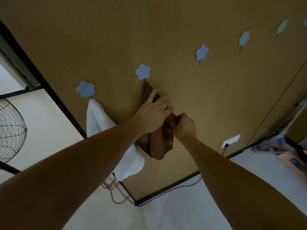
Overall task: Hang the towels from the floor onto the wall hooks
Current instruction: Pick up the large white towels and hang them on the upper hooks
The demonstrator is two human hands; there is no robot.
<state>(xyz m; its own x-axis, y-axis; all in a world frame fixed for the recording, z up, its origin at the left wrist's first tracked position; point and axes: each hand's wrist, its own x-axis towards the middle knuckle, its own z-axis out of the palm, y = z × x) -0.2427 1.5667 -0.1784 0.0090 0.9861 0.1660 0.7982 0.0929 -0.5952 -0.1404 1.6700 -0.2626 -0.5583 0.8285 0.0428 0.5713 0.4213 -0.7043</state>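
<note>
Bare forearms (79, 163) reach the brown towel (161, 143) under the flower hook (142, 72), left hand (153, 114) with fingers (160, 99) flat on it, right hand (183, 125) pinching a fold, where a tug might unhook it.

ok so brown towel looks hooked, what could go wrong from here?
1. The brown towel seems caught on the flower hook by one narrow corner only; a tug from the right hand, whose grip sits lower down, could slip it off.
2. Its lower edge overlaps the white towel, so dragging it might disturb that one too.
</note>
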